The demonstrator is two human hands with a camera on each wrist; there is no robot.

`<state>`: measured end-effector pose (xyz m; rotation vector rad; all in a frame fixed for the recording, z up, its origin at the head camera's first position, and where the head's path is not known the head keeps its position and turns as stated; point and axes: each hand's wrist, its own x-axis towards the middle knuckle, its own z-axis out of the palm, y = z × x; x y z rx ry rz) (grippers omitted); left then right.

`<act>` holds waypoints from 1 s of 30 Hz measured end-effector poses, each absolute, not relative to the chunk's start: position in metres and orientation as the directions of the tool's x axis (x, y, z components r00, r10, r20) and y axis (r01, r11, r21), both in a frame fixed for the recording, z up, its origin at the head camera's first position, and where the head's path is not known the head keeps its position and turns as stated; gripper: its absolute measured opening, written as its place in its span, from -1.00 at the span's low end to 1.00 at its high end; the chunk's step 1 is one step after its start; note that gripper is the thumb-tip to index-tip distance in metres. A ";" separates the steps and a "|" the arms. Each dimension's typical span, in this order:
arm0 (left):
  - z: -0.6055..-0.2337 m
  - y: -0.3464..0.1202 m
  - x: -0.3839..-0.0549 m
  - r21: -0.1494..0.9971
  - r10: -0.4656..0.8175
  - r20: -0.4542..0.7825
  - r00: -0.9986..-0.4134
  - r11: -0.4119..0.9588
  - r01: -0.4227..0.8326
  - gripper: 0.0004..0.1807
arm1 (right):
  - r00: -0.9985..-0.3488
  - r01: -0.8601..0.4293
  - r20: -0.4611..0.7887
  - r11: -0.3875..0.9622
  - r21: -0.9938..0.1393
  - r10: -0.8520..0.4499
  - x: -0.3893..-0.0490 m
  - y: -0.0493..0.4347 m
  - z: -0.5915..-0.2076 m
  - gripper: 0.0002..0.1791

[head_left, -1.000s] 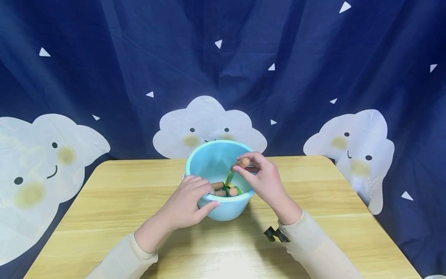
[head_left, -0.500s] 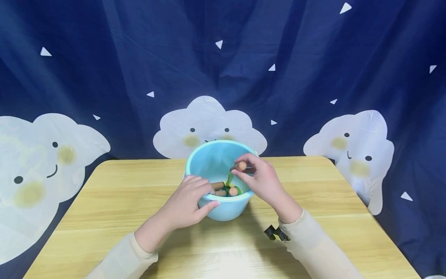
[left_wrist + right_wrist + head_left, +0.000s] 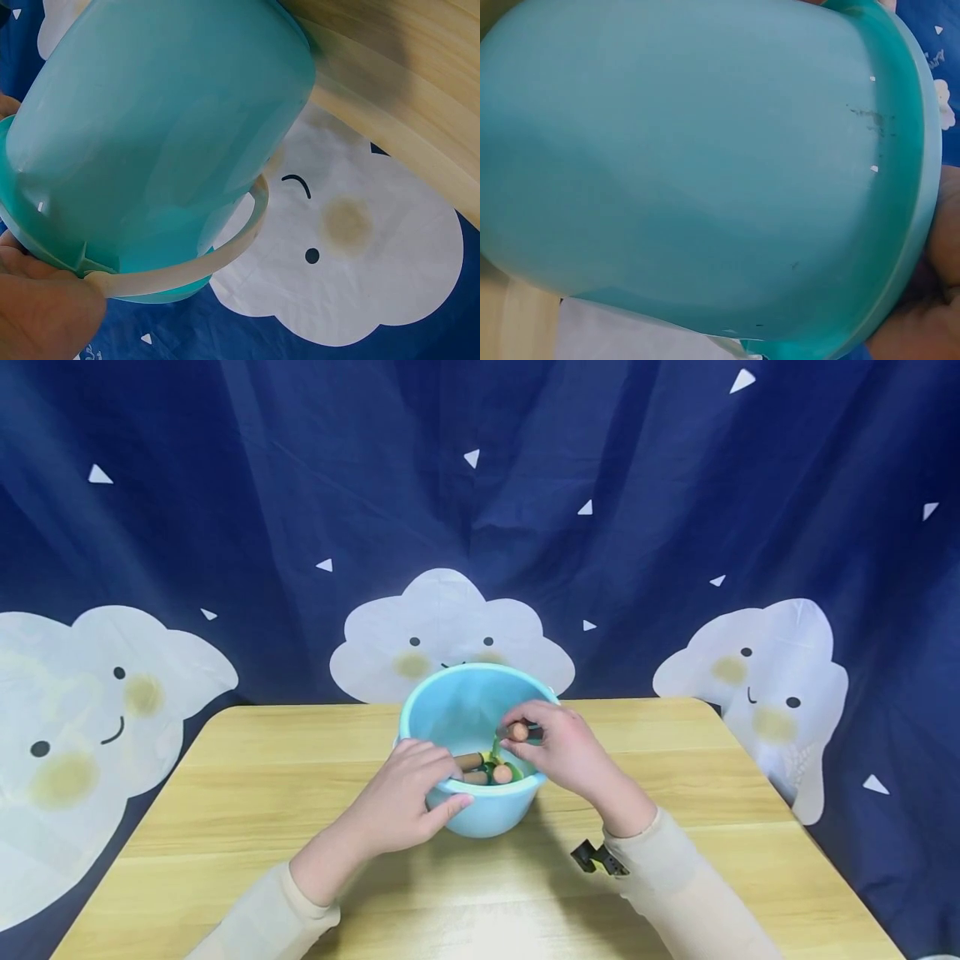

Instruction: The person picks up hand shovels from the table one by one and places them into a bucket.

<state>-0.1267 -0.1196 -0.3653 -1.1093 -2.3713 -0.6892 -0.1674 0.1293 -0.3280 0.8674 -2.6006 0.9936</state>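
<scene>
A light blue bucket [image 3: 489, 817] stands on the table, its mouth tilted toward me in the head view. My left hand [image 3: 405, 795] grips its near left rim, thumb outside and fingers over the edge. Between thumb and fingers, my right hand [image 3: 566, 750] pinches the handle of a wooden-handled tool [image 3: 519, 732] with a narrow green part pointing down into the bucket. Several similar wooden-handled tools [image 3: 501, 773] with green and yellow parts lie at the bottom, their heads partly hidden. Both wrist views show mostly the bucket's outer wall [image 3: 690, 165].
The bucket's pale carrying handle [image 3: 187, 271] hangs along its side in the left wrist view. Under everything is a wood-grain table [image 3: 262, 827]. Behind its far edge hangs a dark blue curtain [image 3: 390, 485] with smiling clouds.
My right hand has lowered the tool slightly farther into the bucket and a little left. The left hand keeps its grip on the rim.
</scene>
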 end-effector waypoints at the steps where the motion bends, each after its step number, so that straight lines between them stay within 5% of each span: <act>1: -0.365 -0.120 -0.127 0.253 0.578 0.568 -0.586 0.555 0.792 -0.77 | -0.802 -0.597 0.387 0.604 -0.528 -0.454 -0.167 0.130 -0.327 -0.78; 30: -0.365 -0.120 -0.126 0.256 0.573 0.571 -0.588 0.556 0.791 -0.76 | -0.732 -0.660 0.251 0.569 -0.491 -0.633 -0.174 0.134 -0.318 -0.79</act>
